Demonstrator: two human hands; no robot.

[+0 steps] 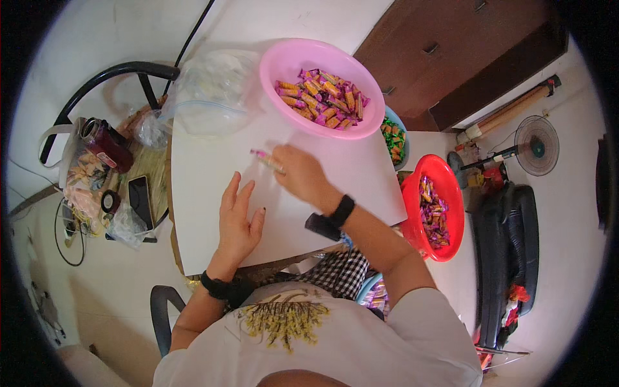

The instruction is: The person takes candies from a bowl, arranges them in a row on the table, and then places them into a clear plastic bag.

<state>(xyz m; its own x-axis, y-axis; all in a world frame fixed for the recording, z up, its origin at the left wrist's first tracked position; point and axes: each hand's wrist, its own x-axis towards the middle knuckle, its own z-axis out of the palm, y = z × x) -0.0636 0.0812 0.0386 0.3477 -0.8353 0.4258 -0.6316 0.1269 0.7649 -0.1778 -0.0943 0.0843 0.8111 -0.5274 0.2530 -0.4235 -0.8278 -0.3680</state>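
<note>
My right hand [302, 174] is closed on a small wrapped snack [266, 159] with a pink end, just over the white tabletop [290, 232]. Lower and to the left, my left hand [239, 217] is held above the table with its fingers spread and nothing in it. Beyond my right hand, a pink plastic basin [372, 96] at the table's far edge holds many snacks in pink and yellow wrappers [319, 96]. A clear plastic bag [213, 92] lies left of this basin.
Right of the table stand a red basin [457, 208] with purple-wrapped pieces and a blue basin [405, 157] with green-wrapped ones. At the left, a chair holds a dark red bottle [113, 150], a smartphone [140, 200] and a roll of tape [110, 200]. A fan [537, 145] stands farther right.
</note>
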